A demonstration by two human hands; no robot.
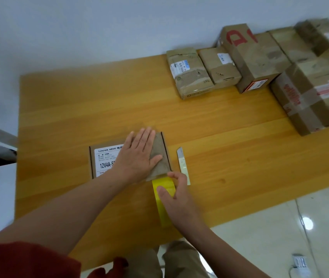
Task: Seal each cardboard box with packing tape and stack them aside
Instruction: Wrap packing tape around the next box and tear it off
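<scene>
Pressing with straight fingers, our left hand [139, 155] holds the small flat brown cardboard box [162, 149] down on the yellow wooden table [79, 107] so it cannot slide. Our right hand [177, 195] curls round the yellow packing tape roll [164, 212] at the box's near edge, probably to pull tape tight.

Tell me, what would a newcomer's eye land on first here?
Likely the bright yellow tape roll toward the front of the wooden table, gripped by the right hand just below a small flat box. The left hand presses flat on that box, and a cutter knife lies just right of it. A cluster of taped cardboard boxes fills the far right corner.
</scene>
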